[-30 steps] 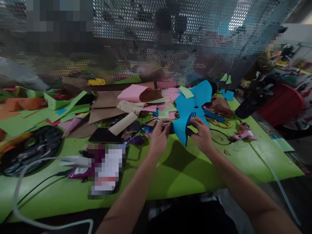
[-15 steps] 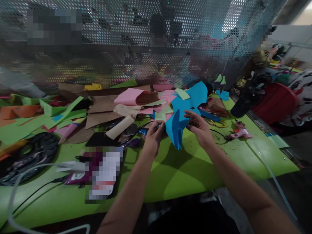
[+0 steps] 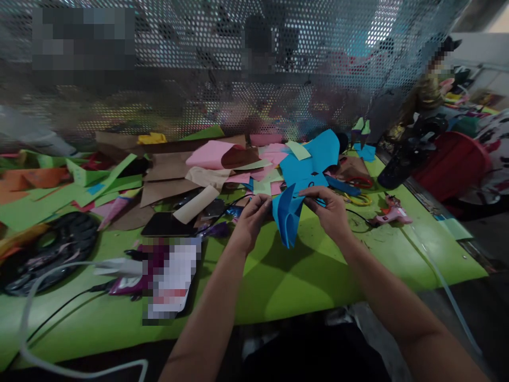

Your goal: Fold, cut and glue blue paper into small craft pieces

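A curled piece of blue paper (image 3: 286, 215) is held up just above the green table top (image 3: 302, 276), near its middle. My left hand (image 3: 251, 218) pinches its left edge. My right hand (image 3: 329, 210) grips its upper right part, fingers closed over the fold. Behind them lies a larger blue sheet (image 3: 318, 156) on a heap of pink, brown and green paper scraps (image 3: 222, 164).
A pink glue gun (image 3: 392, 213) and scissors (image 3: 358, 199) lie to the right. A black phone (image 3: 165, 225), a dark round tray (image 3: 51, 249) and a white cable (image 3: 47, 281) sit to the left. A perforated metal screen (image 3: 238, 74) stands at the back; a red bucket (image 3: 453, 164) is far right.
The blue paper has been lifted and rolled from a flat folded point into a curled shape. Both hands turned it and moved closer together.
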Demonstrator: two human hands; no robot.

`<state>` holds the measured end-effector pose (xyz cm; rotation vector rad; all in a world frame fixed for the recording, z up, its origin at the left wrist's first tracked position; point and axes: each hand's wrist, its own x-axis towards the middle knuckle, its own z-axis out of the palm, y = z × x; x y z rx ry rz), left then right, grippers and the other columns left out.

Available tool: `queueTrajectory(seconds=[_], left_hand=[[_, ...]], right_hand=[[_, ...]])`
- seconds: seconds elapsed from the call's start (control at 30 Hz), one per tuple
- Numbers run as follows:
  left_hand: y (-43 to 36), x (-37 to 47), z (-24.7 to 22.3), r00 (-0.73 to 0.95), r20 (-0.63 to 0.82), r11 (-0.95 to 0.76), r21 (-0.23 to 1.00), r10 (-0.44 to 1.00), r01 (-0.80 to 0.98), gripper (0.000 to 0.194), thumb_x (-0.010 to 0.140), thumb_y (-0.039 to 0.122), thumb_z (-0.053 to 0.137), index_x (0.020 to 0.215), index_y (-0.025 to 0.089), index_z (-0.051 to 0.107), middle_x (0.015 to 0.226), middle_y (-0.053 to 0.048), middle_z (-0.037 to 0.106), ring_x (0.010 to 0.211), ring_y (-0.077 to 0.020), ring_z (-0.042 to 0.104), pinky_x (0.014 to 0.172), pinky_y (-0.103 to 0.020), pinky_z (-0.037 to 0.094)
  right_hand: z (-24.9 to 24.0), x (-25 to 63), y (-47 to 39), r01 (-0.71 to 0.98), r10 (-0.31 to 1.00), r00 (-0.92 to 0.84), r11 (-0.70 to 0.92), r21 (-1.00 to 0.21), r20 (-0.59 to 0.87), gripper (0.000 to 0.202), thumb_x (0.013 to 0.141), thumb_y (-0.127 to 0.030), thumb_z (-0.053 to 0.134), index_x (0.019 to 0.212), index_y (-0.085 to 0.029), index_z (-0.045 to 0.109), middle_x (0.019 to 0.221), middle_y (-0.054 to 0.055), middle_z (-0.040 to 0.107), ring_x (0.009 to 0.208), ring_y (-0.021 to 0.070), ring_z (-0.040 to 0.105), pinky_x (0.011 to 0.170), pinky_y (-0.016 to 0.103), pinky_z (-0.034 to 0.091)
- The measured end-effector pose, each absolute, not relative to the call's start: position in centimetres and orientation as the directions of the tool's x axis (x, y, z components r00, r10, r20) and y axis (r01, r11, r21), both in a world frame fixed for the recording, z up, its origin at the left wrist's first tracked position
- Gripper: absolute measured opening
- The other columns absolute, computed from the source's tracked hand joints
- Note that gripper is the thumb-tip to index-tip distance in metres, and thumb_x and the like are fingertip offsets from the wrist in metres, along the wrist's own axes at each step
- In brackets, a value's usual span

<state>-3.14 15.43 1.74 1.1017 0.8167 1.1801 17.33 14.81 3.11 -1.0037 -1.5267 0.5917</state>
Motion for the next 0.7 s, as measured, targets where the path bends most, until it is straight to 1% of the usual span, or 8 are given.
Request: queueTrajectory(seconds=[0.1, 0.23, 0.33, 0.4, 0.47, 0.6, 0.7], left_hand=[[15.43, -3.23, 1.78, 0.246, 0.067, 0.007, 0.957, 0.967, -0.289, 0.042, 0.075, 0.054, 0.078, 0.080, 0.018, 0.057, 0.068, 0.005, 0.051, 0.061, -0.0080, 0.047, 0.061, -0.020, 0.042], [15.47, -3.23, 1.76, 0.274, 0.069, 0.008, 0.963, 0.959, -0.268, 0.043, 0.074, 0.055, 0.079, 0.080, 0.017, 0.059, 0.070, 0.004, 0.054, 0.064, -0.0092, 0.049, 0.065, -0.022, 0.043], [15.45, -3.24, 1.79, 0.276, 0.067, 0.009, 0.965, 0.959, -0.263, 0.043, 0.074, 0.054, 0.079, 0.079, 0.017, 0.058, 0.069, 0.004, 0.053, 0.064, -0.0091, 0.048, 0.065, -0.022, 0.043], [15.44, -3.28, 1.81, 0.277, 0.062, 0.013, 0.965, 0.959, -0.262, 0.042, 0.074, 0.054, 0.079, 0.079, 0.018, 0.058, 0.069, 0.004, 0.052, 0.063, -0.0089, 0.046, 0.065, -0.022, 0.042], [15.45, -3.32, 1.84, 0.285, 0.060, 0.016, 0.966, 0.957, -0.257, 0.042, 0.075, 0.054, 0.078, 0.079, 0.018, 0.058, 0.069, 0.004, 0.052, 0.064, -0.0091, 0.046, 0.065, -0.023, 0.042], [15.49, -3.37, 2.03, 0.314, 0.063, 0.010, 0.974, 0.947, -0.226, 0.043, 0.073, 0.055, 0.079, 0.080, 0.017, 0.059, 0.072, 0.003, 0.054, 0.068, -0.0106, 0.049, 0.068, -0.024, 0.043], [15.43, -3.33, 2.13, 0.324, 0.061, 0.008, 0.978, 0.944, -0.207, 0.043, 0.073, 0.055, 0.079, 0.081, 0.017, 0.060, 0.072, 0.002, 0.055, 0.069, -0.0114, 0.050, 0.068, -0.025, 0.043]], right_hand=[[2.75, 17.16, 14.65, 0.240, 0.882, 0.081, 0.435, -0.868, 0.464, 0.010, 0.085, -0.027, 0.068, 0.089, -0.023, 0.075, 0.086, 0.002, 0.074, 0.080, 0.0180, 0.065, 0.074, 0.032, 0.050], [2.41, 17.01, 14.67, 0.151, 0.894, 0.110, 0.417, -0.896, 0.435, 0.011, 0.085, -0.029, 0.065, 0.088, -0.022, 0.074, 0.081, 0.001, 0.069, 0.076, 0.0163, 0.060, 0.072, 0.031, 0.047], [2.25, 17.05, 15.00, 0.023, 0.933, 0.073, 0.351, -0.936, 0.352, 0.013, 0.080, -0.032, 0.070, 0.087, -0.022, 0.073, 0.075, 0.000, 0.065, 0.070, 0.0152, 0.057, 0.067, 0.030, 0.046], [2.21, 17.11, 15.21, -0.058, 0.958, 0.020, 0.286, -0.956, 0.286, 0.019, 0.076, -0.034, 0.074, 0.091, -0.022, 0.073, 0.073, -0.001, 0.064, 0.067, 0.0147, 0.056, 0.065, 0.030, 0.046], [2.29, 17.15, 15.28, -0.114, 0.969, -0.008, 0.244, -0.963, 0.246, 0.022, 0.072, -0.032, 0.077, 0.092, -0.023, 0.074, 0.073, -0.001, 0.064, 0.067, 0.0145, 0.056, 0.064, 0.030, 0.045], [2.84, 16.99, 15.06, -0.197, 0.979, 0.024, 0.203, -0.959, 0.202, 0.014, 0.069, -0.027, 0.074, 0.082, -0.023, 0.075, 0.072, -0.001, 0.065, 0.065, 0.0140, 0.054, 0.063, 0.029, 0.044], [3.07, 16.85, 14.94, -0.251, 0.986, 0.041, 0.166, -0.954, 0.161, 0.014, 0.067, -0.026, 0.073, 0.080, -0.022, 0.075, 0.071, -0.001, 0.065, 0.063, 0.0132, 0.053, 0.063, 0.029, 0.043]])
